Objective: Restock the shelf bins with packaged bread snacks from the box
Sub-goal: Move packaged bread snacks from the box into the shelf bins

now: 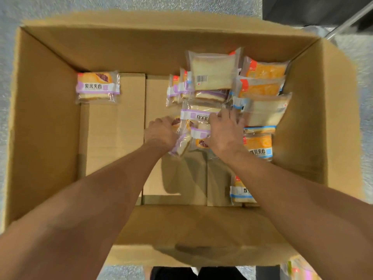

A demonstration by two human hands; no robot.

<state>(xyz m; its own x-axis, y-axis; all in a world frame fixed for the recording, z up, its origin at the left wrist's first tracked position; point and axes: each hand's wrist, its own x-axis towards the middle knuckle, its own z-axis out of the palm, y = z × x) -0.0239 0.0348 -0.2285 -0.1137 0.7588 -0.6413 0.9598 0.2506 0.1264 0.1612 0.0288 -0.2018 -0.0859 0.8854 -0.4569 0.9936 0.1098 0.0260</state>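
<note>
With our left hand (161,129) and right hand (224,131) curled round purple-banded packets (198,115) at the box's (46,122) three o'clock, slick wrappers may slip

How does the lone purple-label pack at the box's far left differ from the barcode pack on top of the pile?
The lone purple-label pack lies label-up, alone on the box floor. The barcode pack shows its plain back, tilted atop other packs. Neither hand touches either. Both are clear-wrapped bread slices.
</note>
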